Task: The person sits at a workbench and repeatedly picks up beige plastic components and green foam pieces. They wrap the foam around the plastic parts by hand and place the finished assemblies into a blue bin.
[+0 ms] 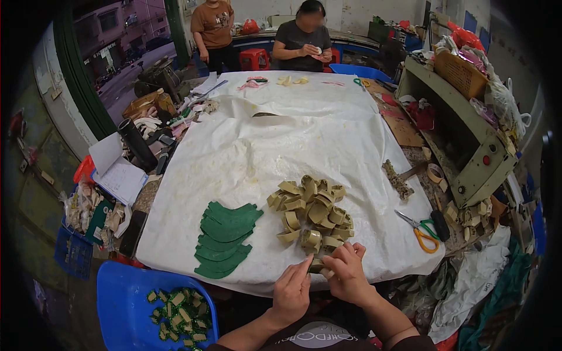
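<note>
Pinching one tan loop | both hands' fingers | scissors: two pairs

Both hands pinch a tan loop beside green pieces.

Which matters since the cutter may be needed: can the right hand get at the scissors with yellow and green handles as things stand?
Probably yes: the scissors lie uncovered on the sheet's right side, nothing between them and the right hand, though it is pinching a tan loop.
</note>
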Tool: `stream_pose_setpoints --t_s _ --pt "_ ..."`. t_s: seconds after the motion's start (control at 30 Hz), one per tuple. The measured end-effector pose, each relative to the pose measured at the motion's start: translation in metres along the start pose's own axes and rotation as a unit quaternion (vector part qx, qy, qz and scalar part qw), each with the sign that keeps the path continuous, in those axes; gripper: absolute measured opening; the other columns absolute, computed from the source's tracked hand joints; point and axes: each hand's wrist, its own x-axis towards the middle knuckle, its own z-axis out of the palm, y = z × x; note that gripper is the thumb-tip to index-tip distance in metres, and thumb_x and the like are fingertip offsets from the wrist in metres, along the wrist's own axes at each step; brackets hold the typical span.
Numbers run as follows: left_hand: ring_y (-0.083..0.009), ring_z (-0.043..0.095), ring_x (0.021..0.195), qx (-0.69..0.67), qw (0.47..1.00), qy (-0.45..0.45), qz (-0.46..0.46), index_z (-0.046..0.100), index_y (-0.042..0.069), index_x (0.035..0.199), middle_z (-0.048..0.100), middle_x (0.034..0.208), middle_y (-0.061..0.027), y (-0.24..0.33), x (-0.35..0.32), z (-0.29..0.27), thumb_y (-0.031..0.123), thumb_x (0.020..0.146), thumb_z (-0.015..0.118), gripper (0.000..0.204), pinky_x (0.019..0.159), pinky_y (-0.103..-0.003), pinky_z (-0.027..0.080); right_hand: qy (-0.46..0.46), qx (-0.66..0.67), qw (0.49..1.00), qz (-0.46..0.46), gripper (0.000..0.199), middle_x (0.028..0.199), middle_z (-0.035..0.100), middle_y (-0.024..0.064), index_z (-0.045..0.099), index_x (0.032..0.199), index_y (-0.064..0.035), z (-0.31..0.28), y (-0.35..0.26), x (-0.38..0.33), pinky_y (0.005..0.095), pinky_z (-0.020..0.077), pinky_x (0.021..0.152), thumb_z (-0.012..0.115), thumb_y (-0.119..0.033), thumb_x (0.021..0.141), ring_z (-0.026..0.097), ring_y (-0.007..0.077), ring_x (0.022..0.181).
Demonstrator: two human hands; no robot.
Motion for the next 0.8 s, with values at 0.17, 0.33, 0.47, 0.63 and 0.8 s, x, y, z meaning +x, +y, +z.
stream_pose_setpoints --t_s 0.17,0.33,0.47,0.63,0.8 --pt "-0.0184 0.052 0.072 -0.175 0.981 -0.018 -0.084 0.064 0.002 0.113 0.057 0.080 -0.0118 -0.013 -0.003 0.003 0.000 0.085 0.059 0.029 0.066 -0.028 0.045 0.024 0.107 0.994 0.029 0.043 0.082 0.053 0.0070 0.056 0.100 -0.0071 -0.001 0.007 -0.008 0.0392 0.0290 0.080 0.064 0.007 0.060 0.051 0.0245 0.079" --pt "-0.0173 0.049 0.067 -0.096 0.994 0.016 0.050 0.065 0.002 0.095 0.054 0.072 -0.0069 -0.017 0.006 0.005 0.003 0.083 0.063 0.013 0.059 -0.026 0.041 -0.013 0.230 0.971 0.063 0.037 0.084 0.050 0.0078 0.057 0.100 -0.0068 0.001 0.011 -0.017 0.0374 0.0293 0.080 0.065 0.001 0.064 0.049 0.0269 0.086" --pt "-0.0210 0.047 0.059 -0.058 0.995 0.010 0.085 0.058 0.001 0.079 0.052 0.068 -0.0077 -0.013 0.006 0.006 0.005 0.081 0.065 0.009 0.052 -0.030 0.039 -0.051 0.257 0.964 0.052 0.037 0.085 0.050 0.0079 0.056 0.099 -0.0066 -0.004 0.006 -0.013 0.0368 0.0294 0.081 0.065 0.001 0.064 0.049 0.0271 0.085" --pt "-0.0221 0.047 0.057 -0.047 0.991 0.008 0.128 0.056 0.002 0.075 0.051 0.067 -0.0082 -0.025 -0.002 0.006 0.007 0.079 0.067 0.013 0.050 -0.032 0.038 -0.119 0.224 0.967 0.019 0.036 0.085 0.050 0.0065 0.057 0.098 -0.0073 -0.003 0.003 -0.016 0.0379 0.0288 0.081 0.064 0.001 0.064 0.049 0.0261 0.082" --pt "-0.0229 0.050 0.064 -0.055 0.990 0.035 0.129 0.059 0.004 0.077 0.053 0.071 -0.0042 -0.008 0.001 0.000 0.002 0.068 0.074 0.017 0.059 -0.032 0.040 -0.019 0.212 0.976 -0.040 0.039 0.090 0.053 0.0041 0.058 0.099 -0.0089 0.001 0.005 -0.013 0.0398 0.0280 0.081 0.062 0.004 0.062 0.050 0.0240 0.083"
